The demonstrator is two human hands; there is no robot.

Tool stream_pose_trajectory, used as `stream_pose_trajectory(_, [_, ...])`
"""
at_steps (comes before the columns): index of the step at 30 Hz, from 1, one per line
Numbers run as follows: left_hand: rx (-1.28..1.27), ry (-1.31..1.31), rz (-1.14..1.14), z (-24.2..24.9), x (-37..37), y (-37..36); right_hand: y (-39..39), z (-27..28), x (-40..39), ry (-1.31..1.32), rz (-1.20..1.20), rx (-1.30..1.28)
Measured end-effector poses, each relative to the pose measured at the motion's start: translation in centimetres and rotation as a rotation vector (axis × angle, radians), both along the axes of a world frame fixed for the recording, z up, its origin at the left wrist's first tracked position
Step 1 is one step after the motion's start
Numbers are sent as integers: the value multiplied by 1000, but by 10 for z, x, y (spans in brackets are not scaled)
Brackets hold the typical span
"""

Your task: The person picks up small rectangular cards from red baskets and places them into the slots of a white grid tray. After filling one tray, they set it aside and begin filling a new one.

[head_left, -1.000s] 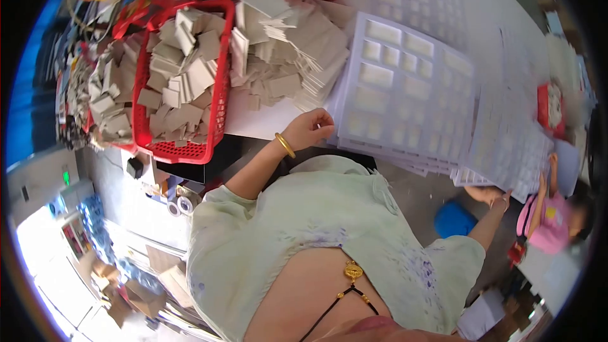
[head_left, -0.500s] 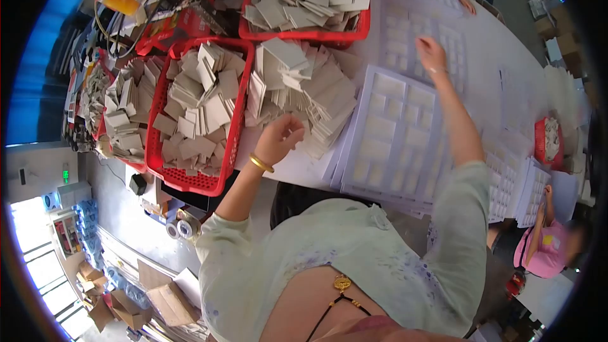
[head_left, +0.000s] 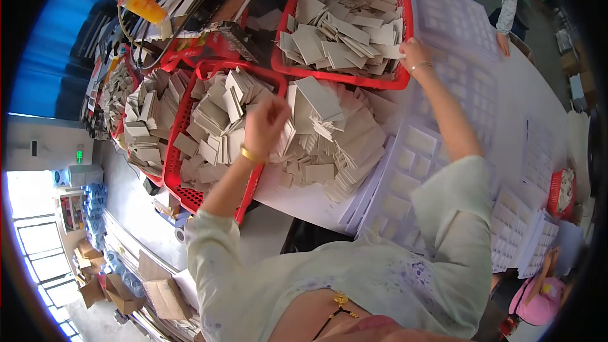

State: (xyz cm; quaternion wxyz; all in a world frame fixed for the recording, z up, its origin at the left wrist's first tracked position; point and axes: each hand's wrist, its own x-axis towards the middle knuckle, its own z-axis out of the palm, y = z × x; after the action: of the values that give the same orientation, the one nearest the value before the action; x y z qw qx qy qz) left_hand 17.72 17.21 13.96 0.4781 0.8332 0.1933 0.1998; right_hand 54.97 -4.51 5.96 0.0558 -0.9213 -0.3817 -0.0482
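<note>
My right hand (head_left: 415, 56) is at the right rim of the upper red basket (head_left: 406, 19), its fingers closed on a small grey cardboard piece (head_left: 394, 51). Flat cardboard pieces (head_left: 342, 38) fill that basket in a jumble. Blurred by motion, my left hand (head_left: 266, 125) hovers over the right side of the lower red basket (head_left: 170, 168), beside a loose pile of cardboard pieces (head_left: 335, 130); its fingers do not show clearly. Partly behind my right forearm lies a stack of white compartment trays (head_left: 396, 180) with pale pieces in the top one.
More compartment trays (head_left: 453, 16) lie along the far side of the white table (head_left: 516, 98). A co-worker's hand (head_left: 503, 44) rests near the far edge. Another person in pink (head_left: 538, 301) sits at the right. A drink cup (head_left: 142, 3) stands at upper left.
My right hand has gone from above the trays to the upper basket and closed on a cardboard piece. My left hand has shifted toward the lower basket. The camera view has turned somewhat.
</note>
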Motion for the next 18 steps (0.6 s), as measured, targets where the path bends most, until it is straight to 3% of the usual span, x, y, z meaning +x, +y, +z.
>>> stream_pose_trajectory(4, [535, -58, 37, -27, 102, 64, -27, 20, -33, 111, 71, 91])
stream_pose_trajectory(9, [938, 182, 112, -58, 180, 90, -80, 53, -88, 174, 18, 365])
stream_pose_trajectory(12, [1022, 460, 21, -63, 194, 89, -133, 57, -113, 208, -13, 507])
stream_pose_trajectory(16, [1020, 306, 95, -71, 196, 92, -202, 44, -141, 391, -189, 671])
stream_pose_trajectory(18, [901, 175, 65, -77, 195, 102, -232, 36, -150, 510, -278, 779])
